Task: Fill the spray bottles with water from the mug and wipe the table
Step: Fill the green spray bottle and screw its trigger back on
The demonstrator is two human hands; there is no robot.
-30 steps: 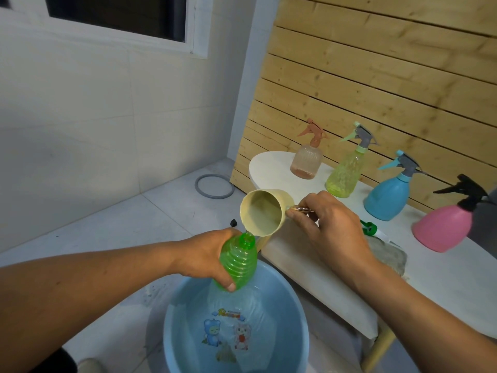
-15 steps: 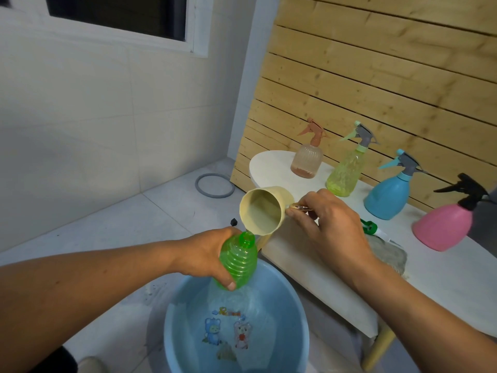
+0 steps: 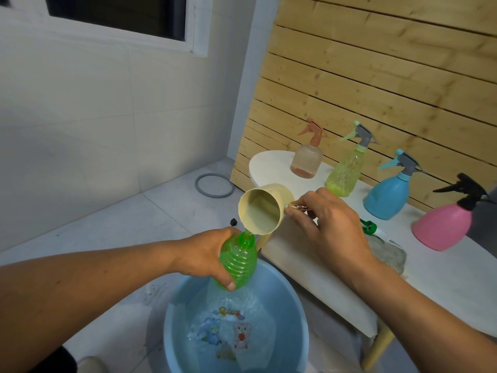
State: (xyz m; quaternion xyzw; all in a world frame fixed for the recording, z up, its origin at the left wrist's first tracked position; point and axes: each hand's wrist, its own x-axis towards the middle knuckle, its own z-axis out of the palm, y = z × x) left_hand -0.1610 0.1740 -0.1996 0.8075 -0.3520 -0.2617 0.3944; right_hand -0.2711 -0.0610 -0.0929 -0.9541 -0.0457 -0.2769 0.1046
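A white bench [image 3: 443, 275] is set against a slatted wooden wall [image 3: 376, 76] at 2 o'clock, above a tiled floor [image 3: 121, 224] where a blue basin [image 3: 295, 305] of water is seen at 6 o'clock. The open green bottle [image 3: 238, 261] is gripped by the left hand [image 3: 207, 254] over the basin, with the mug [image 3: 262, 208] tipped at 12 o'clock of its neck. The mug's handle is pinched by the right hand [image 3: 330, 227], its fingers curled and its forearm stretched toward 5 o'clock.

Both forearms [image 3: 94, 286] bare, no sleeves, rings or watch.
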